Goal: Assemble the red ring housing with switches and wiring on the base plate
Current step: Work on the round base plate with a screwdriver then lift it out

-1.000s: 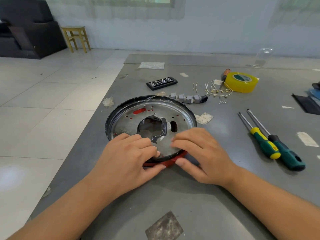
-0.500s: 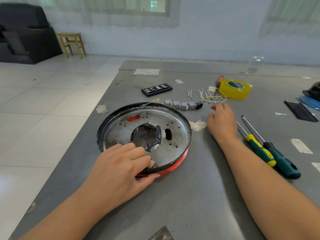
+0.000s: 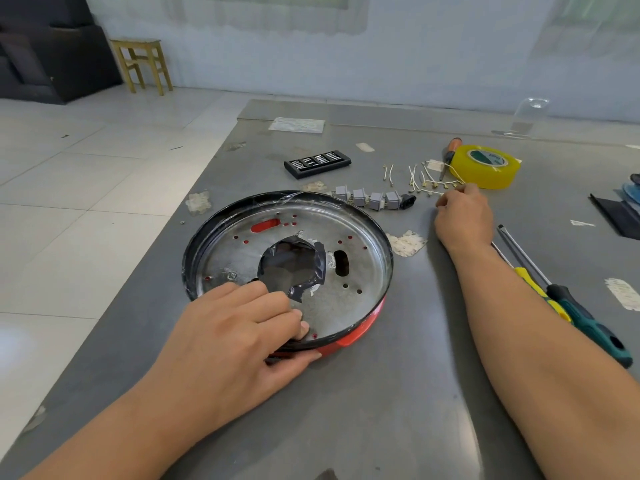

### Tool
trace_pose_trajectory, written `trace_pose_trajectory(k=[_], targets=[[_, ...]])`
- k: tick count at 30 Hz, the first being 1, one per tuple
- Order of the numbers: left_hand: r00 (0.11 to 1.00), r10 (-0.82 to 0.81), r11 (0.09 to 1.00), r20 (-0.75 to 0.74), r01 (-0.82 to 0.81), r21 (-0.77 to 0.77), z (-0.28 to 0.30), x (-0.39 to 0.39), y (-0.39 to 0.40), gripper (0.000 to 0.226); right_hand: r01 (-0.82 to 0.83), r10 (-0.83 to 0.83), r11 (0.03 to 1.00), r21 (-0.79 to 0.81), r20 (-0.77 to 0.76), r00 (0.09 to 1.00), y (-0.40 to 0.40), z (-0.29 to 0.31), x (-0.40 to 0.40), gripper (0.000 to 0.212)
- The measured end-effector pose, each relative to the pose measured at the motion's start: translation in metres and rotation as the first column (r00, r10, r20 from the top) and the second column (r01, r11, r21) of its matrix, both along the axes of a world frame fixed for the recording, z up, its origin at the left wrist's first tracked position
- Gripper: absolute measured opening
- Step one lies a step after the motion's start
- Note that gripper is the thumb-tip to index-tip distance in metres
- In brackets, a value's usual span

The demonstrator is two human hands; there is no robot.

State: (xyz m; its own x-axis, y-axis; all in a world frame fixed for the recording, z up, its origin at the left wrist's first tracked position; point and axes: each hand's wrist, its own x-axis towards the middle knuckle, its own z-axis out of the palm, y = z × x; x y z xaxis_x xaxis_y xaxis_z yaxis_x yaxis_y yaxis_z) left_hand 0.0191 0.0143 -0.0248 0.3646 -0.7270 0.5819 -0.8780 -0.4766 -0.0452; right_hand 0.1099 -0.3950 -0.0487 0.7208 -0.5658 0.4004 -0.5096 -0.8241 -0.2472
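A round metal base plate (image 3: 360, 271) with a black rim and a taped centre hole lies on the grey table, with the red ring housing (image 3: 349, 336) showing under its near edge. My left hand (image 3: 235, 337) grips the near rim of plate and ring, thumb underneath. My right hand (image 3: 464, 216) rests farther right, fingertips among the short white wires with terminals (image 3: 429, 183); whether it holds one is hidden. A row of grey switches (image 3: 369, 197) lies just behind the plate.
A yellow tape roll (image 3: 485, 166) and an orange-handled screwdriver (image 3: 450, 157) sit beyond the wires. Two screwdrivers (image 3: 568, 306) lie under my right forearm. A black bit case (image 3: 317, 163) is at the back. The table's left edge runs close to the plate.
My right hand left the plate's near rim and reached right and away, to the wires by the tape roll. My left hand kept its grip on the rim.
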Motion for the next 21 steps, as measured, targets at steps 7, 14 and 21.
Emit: trace_pose_trajectory(k=[7, 14, 21], targets=[[1.000, 0.006, 1.000, -0.013, -0.006, 0.016, 0.001, -0.001, 0.001, 0.031, -0.091, 0.110, 0.981, -0.174, 0.101, 0.989, 0.017, 0.001, -0.008, 0.019], [1.000, 0.030, 0.999, 0.006, -0.031, 0.024, 0.003, -0.005, 0.002, 0.034, -0.395, 0.345, 0.918, 0.038, 0.413, 0.843, 0.072, 0.013, -0.046, 0.013], [1.000, 0.022, 1.000, 0.003, -0.022, 0.021, 0.004, -0.006, 0.003, 0.033, -0.700, 0.507, 0.689, 0.185, 0.567, 0.649, 0.132, 0.066, -0.082, 0.009]])
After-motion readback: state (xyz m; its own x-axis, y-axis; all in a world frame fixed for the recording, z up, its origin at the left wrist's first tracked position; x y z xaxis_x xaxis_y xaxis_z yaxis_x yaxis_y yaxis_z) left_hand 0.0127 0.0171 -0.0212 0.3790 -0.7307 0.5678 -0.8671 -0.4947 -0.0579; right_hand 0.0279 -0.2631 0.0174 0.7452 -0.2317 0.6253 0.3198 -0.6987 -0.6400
